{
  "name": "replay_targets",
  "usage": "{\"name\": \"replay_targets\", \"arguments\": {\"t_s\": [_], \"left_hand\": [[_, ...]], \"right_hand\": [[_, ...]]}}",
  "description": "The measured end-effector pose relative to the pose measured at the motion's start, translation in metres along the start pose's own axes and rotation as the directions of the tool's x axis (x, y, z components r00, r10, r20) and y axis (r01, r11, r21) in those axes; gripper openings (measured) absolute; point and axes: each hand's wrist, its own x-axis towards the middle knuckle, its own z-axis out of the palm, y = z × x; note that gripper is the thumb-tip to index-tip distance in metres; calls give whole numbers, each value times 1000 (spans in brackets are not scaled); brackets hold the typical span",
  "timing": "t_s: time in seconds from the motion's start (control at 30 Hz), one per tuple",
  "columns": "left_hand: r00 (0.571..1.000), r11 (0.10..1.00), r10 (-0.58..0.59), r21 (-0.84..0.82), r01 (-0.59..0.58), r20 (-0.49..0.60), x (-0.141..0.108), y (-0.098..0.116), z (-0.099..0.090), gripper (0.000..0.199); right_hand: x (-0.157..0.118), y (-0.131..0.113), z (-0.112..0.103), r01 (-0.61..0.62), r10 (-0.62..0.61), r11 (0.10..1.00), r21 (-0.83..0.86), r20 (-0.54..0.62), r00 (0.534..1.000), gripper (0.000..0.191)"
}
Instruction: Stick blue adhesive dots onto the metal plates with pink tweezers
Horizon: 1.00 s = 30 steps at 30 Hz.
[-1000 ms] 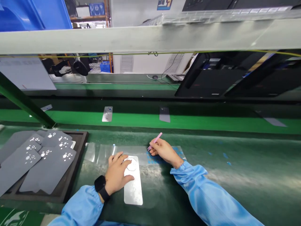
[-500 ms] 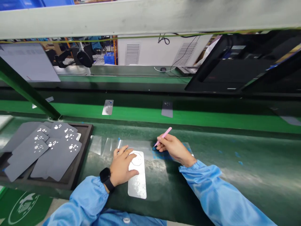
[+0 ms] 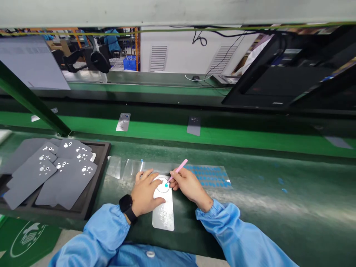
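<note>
- Two hands work over a silver plate (image 3: 163,213) lying flat on the green bench belt (image 3: 250,178), just in front of the person.
- The left hand (image 3: 145,193) is open and presses down, its fingers spread across the plate's upper end and touching the plate; a black smartwatch (image 3: 126,207) sits on that wrist.
- The right hand (image 3: 189,184) is closed in a pen-like grip around pink tweezers (image 3: 178,168), which slant down onto the plate.
- A tiny blue dot (image 3: 166,185) sits at the tweezers' tip, on a round outline marked on the plate (whether it is gripped or already laid down is too small to tell).
- Beyond the right hand lies a strip of blue dots (image 3: 208,176), on a clear film (image 3: 114,167) that runs behind the plate.
- To the left, a black tray (image 3: 106,150) holds overlapping grey perforated sheets (image 3: 66,183).
- Two more plates lie farther along a green lane: a silver one (image 3: 123,122) and a grey one (image 3: 194,126).
- Both arms wear light blue sleeves (image 3: 105,233) gathered at the cuffs.
</note>
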Motion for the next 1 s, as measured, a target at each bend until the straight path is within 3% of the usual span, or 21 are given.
{"name": "replay_targets", "arguments": {"t_s": [0.6, 1.0], "left_hand": [[1000, 1000, 17, 19, -17, 2, -1, 0, 1, 49], [997, 994, 28, 106, -36, 76, -3, 7, -6, 38]], "right_hand": [[0, 0, 0, -2, 2, 999, -46, -1, 1000, 14], [0, 2, 2, 21, -22, 998, -61, -18, 1000, 13]]}}
